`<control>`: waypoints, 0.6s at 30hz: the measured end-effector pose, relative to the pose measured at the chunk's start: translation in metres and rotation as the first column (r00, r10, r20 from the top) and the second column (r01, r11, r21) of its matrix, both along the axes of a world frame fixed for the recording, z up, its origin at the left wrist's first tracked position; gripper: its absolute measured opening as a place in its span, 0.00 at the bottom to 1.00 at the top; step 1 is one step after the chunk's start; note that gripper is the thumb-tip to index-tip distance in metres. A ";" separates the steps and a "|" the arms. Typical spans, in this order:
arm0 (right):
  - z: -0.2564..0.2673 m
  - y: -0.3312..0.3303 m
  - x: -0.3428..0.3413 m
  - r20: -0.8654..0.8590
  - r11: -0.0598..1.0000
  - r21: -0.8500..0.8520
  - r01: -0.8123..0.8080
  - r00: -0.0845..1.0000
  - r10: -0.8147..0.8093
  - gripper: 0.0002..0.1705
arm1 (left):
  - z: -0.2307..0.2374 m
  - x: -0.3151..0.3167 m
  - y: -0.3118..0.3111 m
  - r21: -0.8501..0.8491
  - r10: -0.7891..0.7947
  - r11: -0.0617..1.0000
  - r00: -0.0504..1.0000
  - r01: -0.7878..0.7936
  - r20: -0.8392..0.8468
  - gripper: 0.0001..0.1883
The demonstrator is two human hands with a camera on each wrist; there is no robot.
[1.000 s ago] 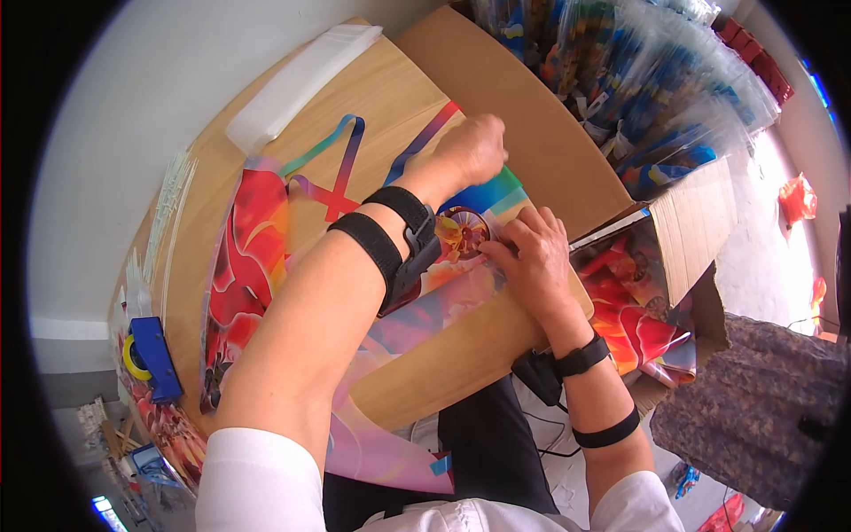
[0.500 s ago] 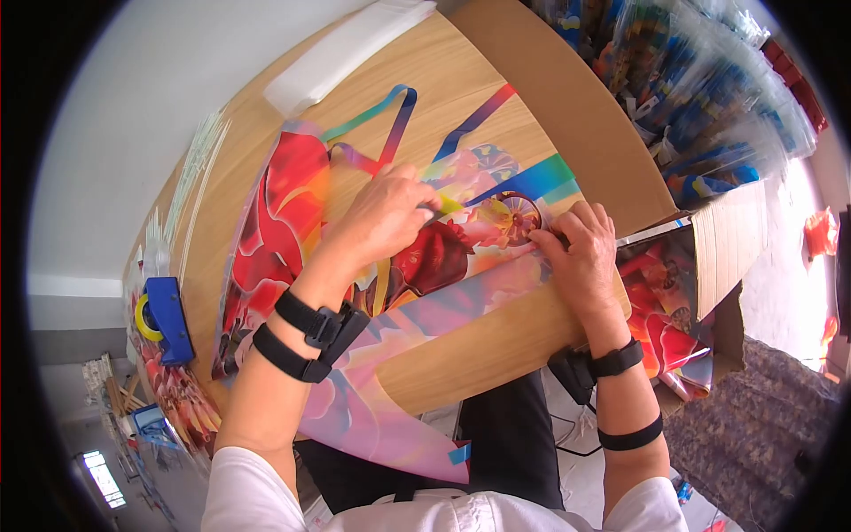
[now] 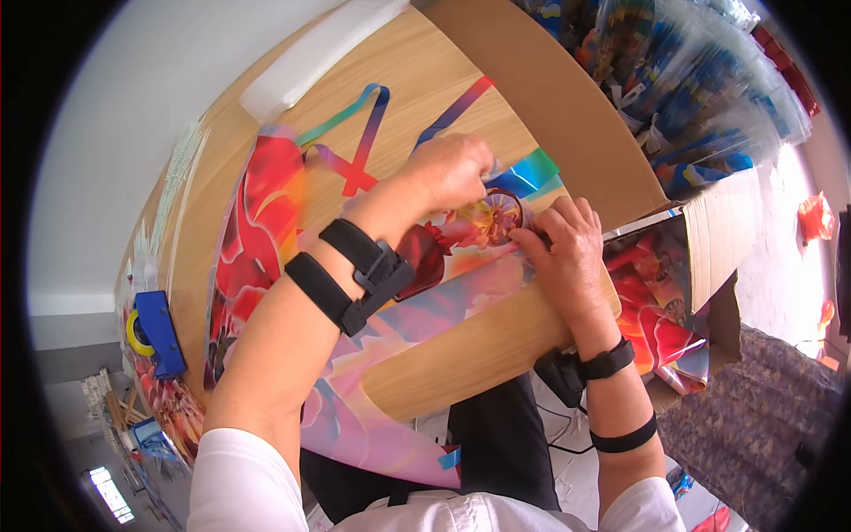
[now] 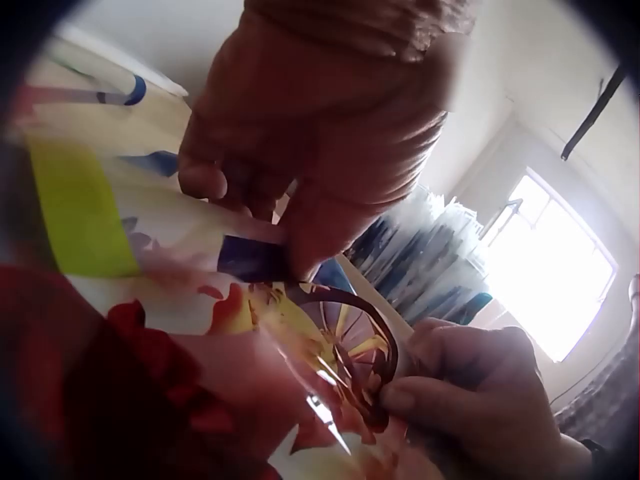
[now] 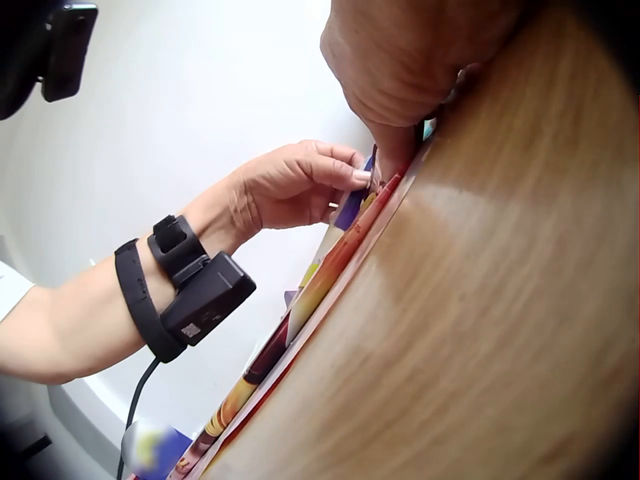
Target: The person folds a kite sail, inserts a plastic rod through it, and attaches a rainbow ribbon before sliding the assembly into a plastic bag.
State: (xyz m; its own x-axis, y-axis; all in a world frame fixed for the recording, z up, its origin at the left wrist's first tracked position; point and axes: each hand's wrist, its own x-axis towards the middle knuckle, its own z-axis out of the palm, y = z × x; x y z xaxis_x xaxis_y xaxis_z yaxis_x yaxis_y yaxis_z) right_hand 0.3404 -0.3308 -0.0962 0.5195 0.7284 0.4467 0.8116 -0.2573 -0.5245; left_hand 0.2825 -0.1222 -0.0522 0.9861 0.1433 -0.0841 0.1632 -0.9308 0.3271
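Note:
A thin sheet printed with red flowers (image 3: 270, 191) lies spread over the wooden table, its pale edge hanging over the front. Near its right end is a printed wheel (image 3: 503, 213). My left hand (image 3: 450, 173) is just above that wheel; in the left wrist view its thumb and fingers pinch a dark purple strip (image 4: 252, 258) on the sheet. A shiny blue-green ribbon (image 3: 530, 173) shows beyond these fingers. With its thumb at the wheel's rim, my right hand (image 3: 567, 253) holds the sheet's right end, fingers bent.
Ribbon tails (image 3: 363, 164) lie on the table (image 3: 417, 62). White plastic sleeves (image 3: 324, 58) and thin white rods (image 3: 177, 168) sit at its far edge. A blue tape dispenser (image 3: 160, 335) stands left. A cardboard box (image 3: 718, 235) with printed sheets is at right, wrapped packs (image 3: 691, 80) behind.
My left hand came back from the far right to the middle of the sheet, then moved right again to the wheel. The right hand stays at the sheet's right end.

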 end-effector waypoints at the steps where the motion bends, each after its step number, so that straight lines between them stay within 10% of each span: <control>1: 0.000 0.000 0.000 -0.002 1.000 0.003 -0.003 1.000 0.003 0.14 | 0.003 0.008 0.005 -0.074 -0.007 0.997 0.994 -0.001 -0.106 0.07; 5: 0.000 -0.001 0.000 -0.013 1.000 -0.009 -0.004 1.000 0.004 0.13 | 0.008 0.028 0.019 -0.190 0.198 0.952 0.955 -0.241 -0.222 0.10; 13: 0.000 -0.001 0.001 -0.009 1.000 -0.005 -0.005 1.000 0.005 0.13 | 0.002 0.062 -0.006 0.011 0.051 0.999 0.997 -0.050 -0.050 0.09; 15: 0.000 -0.002 0.000 -0.010 1.000 -0.007 -0.008 1.000 0.008 0.13 | 0.009 0.077 0.000 0.112 0.246 0.951 0.924 -0.289 0.292 0.20; 17: 0.001 -0.001 0.000 -0.013 1.000 0.000 -0.001 1.000 0.001 0.13 | -0.009 0.098 0.030 -0.438 0.318 0.898 0.764 -0.052 0.562 0.16; 18: 0.002 -0.001 0.000 -0.018 1.000 -0.002 -0.004 1.000 0.004 0.13 | -0.006 0.094 0.028 -0.440 0.322 0.896 0.766 -0.057 0.557 0.16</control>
